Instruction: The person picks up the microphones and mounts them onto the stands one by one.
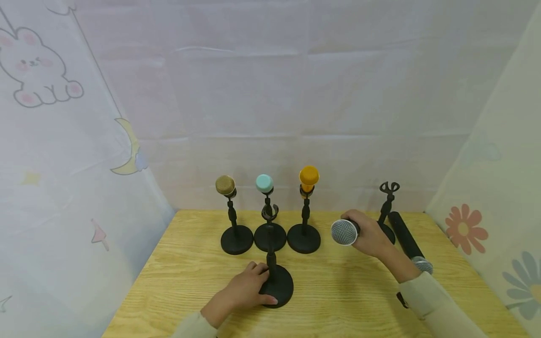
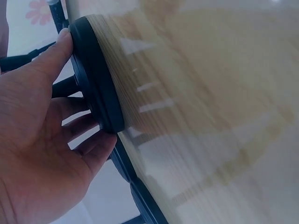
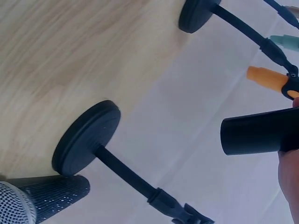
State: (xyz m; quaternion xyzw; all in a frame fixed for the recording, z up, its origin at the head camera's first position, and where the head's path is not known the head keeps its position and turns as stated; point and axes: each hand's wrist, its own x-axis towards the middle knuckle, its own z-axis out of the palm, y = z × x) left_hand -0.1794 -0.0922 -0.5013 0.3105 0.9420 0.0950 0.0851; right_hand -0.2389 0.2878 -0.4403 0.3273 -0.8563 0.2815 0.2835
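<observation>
My left hand [image 1: 245,289] grips the round black base of a desk microphone stand [image 1: 282,286] at the front middle of the table, thumb and fingers at opposite edges of the base [image 2: 96,74]. The empty clip on this stand overlaps the stand behind it in the head view. To the right, my right hand [image 1: 371,235] holds a black microphone with a silver mesh head [image 1: 344,232] above the table. Its bare handle end [image 3: 252,133] shows in the right wrist view, where most of the hand is out of frame.
Behind stand three stands with a gold microphone [image 1: 226,186], a mint one [image 1: 264,183] and an orange one [image 1: 309,176]. At the right are an empty stand [image 1: 386,206] and a black microphone lying down [image 1: 405,234]. A small black item [image 1: 402,300] lies near the right sleeve.
</observation>
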